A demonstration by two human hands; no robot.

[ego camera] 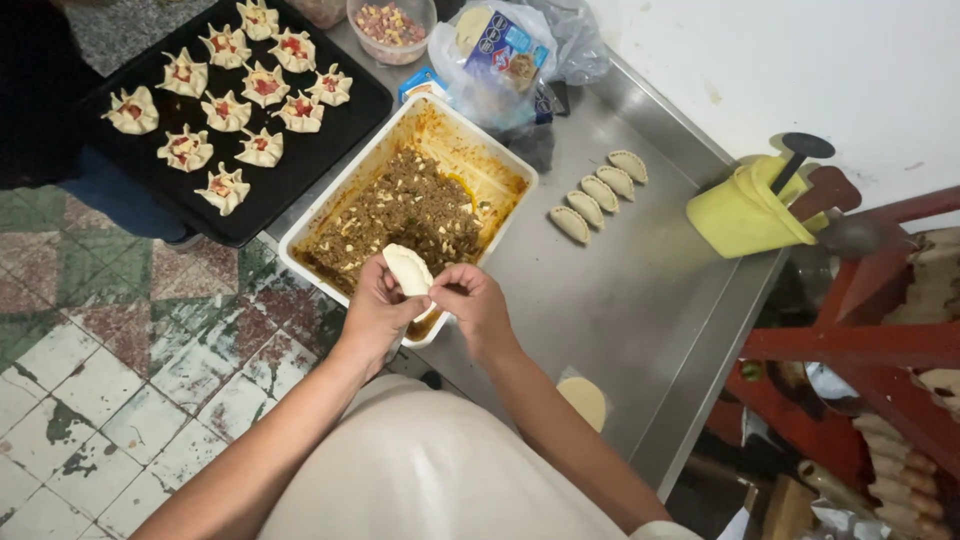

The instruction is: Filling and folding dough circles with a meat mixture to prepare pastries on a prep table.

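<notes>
Both our hands meet over the near edge of the filling tray — the left hand [375,312] cups a folded piece of dough [409,270] from below while the right hand [472,300] pinches its edge between thumb and fingertips. We hold the dough just above the white tray [500,160], whose brown minced filling [400,210] covers most of its bottom. Close to us, by our right forearm, a flat round dough disc [584,400] lies on the steel table [620,290]. Beyond the tray, to the right, we see four sealed half-moon pastries [598,192] in a slanting row, and a yellow pitcher [745,212] near the wall. Farther off to the left, a black baking sheet [300,165] carries open, star-shaped pastries [225,110] with red filling — a small tub [390,25] and a plastic bag [500,60] sit at the far end.
</notes>
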